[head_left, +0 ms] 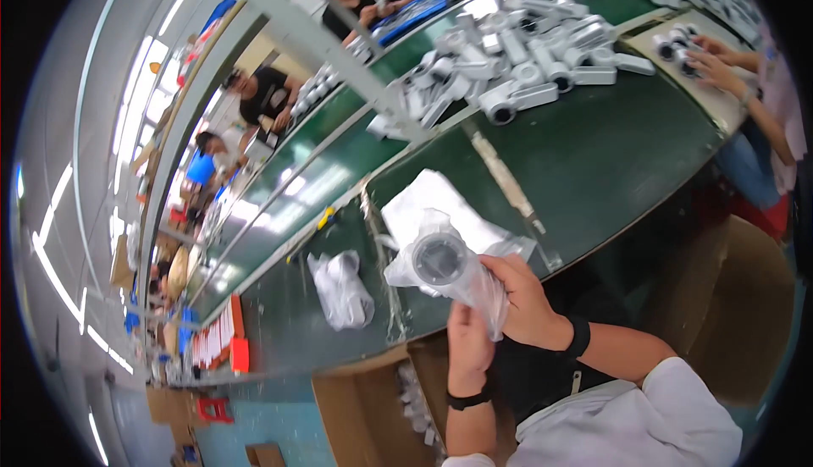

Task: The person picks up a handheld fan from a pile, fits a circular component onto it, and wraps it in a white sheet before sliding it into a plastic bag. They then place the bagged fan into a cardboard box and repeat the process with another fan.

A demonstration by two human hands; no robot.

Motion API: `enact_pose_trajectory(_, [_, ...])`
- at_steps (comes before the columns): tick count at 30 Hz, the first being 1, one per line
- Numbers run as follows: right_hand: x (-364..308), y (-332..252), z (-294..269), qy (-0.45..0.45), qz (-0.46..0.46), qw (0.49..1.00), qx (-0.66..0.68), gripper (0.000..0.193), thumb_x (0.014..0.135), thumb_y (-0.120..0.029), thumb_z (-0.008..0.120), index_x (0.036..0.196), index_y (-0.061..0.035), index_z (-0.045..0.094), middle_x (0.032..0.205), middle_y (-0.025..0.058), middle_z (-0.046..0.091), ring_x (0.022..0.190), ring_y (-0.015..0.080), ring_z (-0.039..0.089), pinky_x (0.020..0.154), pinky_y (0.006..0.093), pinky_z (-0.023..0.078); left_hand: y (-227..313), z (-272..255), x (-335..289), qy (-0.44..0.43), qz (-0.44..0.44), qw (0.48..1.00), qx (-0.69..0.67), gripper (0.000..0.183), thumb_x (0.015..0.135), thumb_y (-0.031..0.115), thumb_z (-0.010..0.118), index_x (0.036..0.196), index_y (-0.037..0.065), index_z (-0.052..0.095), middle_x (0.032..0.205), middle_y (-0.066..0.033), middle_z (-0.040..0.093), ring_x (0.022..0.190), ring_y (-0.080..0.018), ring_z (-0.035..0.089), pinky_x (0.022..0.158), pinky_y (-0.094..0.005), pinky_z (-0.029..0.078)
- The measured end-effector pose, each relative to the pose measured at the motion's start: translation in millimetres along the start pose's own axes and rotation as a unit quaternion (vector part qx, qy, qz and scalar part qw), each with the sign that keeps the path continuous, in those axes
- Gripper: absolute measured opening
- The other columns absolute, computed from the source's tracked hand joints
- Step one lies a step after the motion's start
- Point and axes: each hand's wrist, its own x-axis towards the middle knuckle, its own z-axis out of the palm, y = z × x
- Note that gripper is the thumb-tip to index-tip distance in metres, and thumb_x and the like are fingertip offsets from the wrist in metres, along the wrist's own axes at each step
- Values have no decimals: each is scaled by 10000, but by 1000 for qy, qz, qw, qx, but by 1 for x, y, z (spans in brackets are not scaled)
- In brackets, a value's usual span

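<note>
A white bullet-camera housing [441, 259] in a clear plastic bag is held up over the table's near edge, its round grey end turned upward. My right hand [527, 304] closes on its right side through the bag. Below it, my left hand [471, 338] has its fingers closed around the lower part of the bag. Just behind lies a stack of flat white plastic bags [430, 200], partly covered by the housing. To the left, another bagged white housing [342, 289] rests on the green tabletop.
A large heap of white housings [525, 65] lies farther back. At the right, a co-worker's hands [720, 65] handle several parts on a board. An open cardboard box [356, 416] with bagged pieces stands below the table edge. A yellow-handled tool [326, 217] lies near the metal frame.
</note>
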Motion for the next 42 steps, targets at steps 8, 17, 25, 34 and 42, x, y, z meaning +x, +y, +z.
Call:
enact_pose_trajectory(8, [-7, 8, 1, -26, -65, 997, 29, 167, 781, -104, 748, 926, -35, 701, 803, 97, 634, 700, 246, 620, 652, 292, 503, 32, -48, -32, 17, 75, 994, -83, 503, 950, 264, 602, 1344, 27, 398, 1173, -149, 598, 879, -268, 645, 597, -358, 546])
enact_pose_trajectory(17, [10, 69, -70, -32, 79, 996, -31, 70, 796, -86, 716, 841, -34, 705, 703, 79, 637, 580, 202, 600, 552, 282, 471, 139, -195, -35, 471, 207, 796, 320, 335, 914, 157, 645, 1180, -27, 559, 962, -89, 633, 727, -138, 609, 492, -252, 502])
enact_pose_trajectory(25, [5, 85, -62, 19, 18, 989, -142, 64, 809, -65, 705, 810, -12, 669, 631, 70, 570, 471, 150, 507, 469, 274, 390, 102, -289, 44, 472, 40, 731, 491, 472, 866, 184, 680, 1251, -54, 549, 1044, -196, 647, 770, -200, 649, 550, -297, 528])
enact_pose_trajectory(34, [8, 87, -61, 37, 11, 983, -177, 58, 804, -63, 702, 799, -15, 670, 633, 68, 578, 488, 159, 533, 476, 276, 413, 96, -138, 35, 355, 324, 679, 556, 186, 864, 84, 644, 1037, 16, 630, 914, -105, 600, 791, -198, 573, 706, -316, 474])
enact_pose_trajectory(42, [27, 70, -100, 2, 111, 993, -31, 131, 833, -87, 706, 928, 2, 688, 734, 31, 637, 635, 65, 564, 583, 230, 469, -17, -23, 33, -74, 285, 747, 597, 255, 758, 129, 801, 972, 42, 692, 876, -113, 662, 643, -214, 615, 599, -287, 499])
